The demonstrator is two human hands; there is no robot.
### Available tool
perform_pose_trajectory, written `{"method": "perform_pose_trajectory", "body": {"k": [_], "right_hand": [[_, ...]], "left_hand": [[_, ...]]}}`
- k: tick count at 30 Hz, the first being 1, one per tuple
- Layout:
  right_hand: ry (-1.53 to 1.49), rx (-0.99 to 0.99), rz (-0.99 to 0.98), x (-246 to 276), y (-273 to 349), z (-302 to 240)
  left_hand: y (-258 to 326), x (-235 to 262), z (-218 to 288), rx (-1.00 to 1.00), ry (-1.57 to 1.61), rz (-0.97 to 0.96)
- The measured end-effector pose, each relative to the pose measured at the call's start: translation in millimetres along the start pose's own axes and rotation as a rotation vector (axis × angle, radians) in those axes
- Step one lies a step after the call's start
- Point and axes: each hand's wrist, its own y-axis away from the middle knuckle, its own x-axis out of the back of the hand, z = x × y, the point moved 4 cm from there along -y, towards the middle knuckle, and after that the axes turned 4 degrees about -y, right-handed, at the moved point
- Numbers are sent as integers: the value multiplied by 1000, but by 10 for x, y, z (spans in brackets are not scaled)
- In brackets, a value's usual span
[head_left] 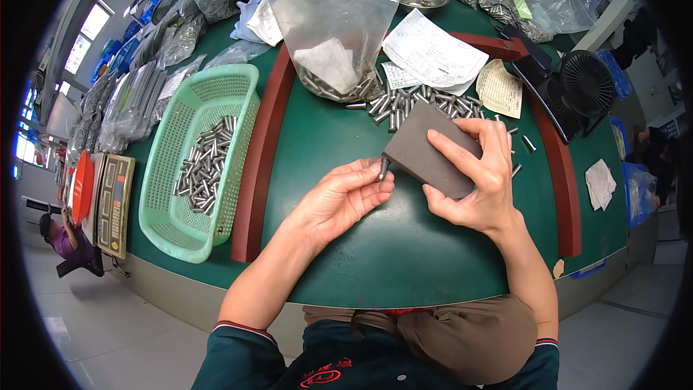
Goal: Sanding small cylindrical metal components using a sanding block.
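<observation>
My left hand (354, 195) pinches a small metal pin (383, 169) between thumb and fingers, tilted near upright. In my right hand (473, 173) is a flat dark grey-brown rectangular block (431, 150), gripped by its edges with the fingers spread over its top. The block's left corner meets or nearly meets the pin's upper end; I cannot tell whether they touch. Just beyond the block lies a loose heap of similar metal pins (399, 105), partly hidden by it. A few single pins (529, 144) lie right of my right hand.
A green plastic basket (249, 126) with metal pins stands left. Behind the heap is a clear bag (339, 18) of pins, beside paper sheets (437, 54). Dark red bars (261, 173) frame the green tabletop (339, 267). A scale (114, 206) sits far left, a black fan (586, 83) right.
</observation>
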Motion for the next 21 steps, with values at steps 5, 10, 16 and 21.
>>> {"method": "perform_pose_trajectory", "body": {"k": [5, 10, 16, 21], "right_hand": [[179, 43, -99, 95, -28, 41], [82, 99, -43, 56, -13, -107], [150, 64, 21, 142, -48, -16], [162, -89, 169, 211, -31, 133]], "left_hand": [[4, 15, 23, -29, -4, -27], [-11, -22, -3, -32, -54, -9], [30, -97, 134, -291, -341, 67], [89, -213, 166, -812, -905, 210]]}}
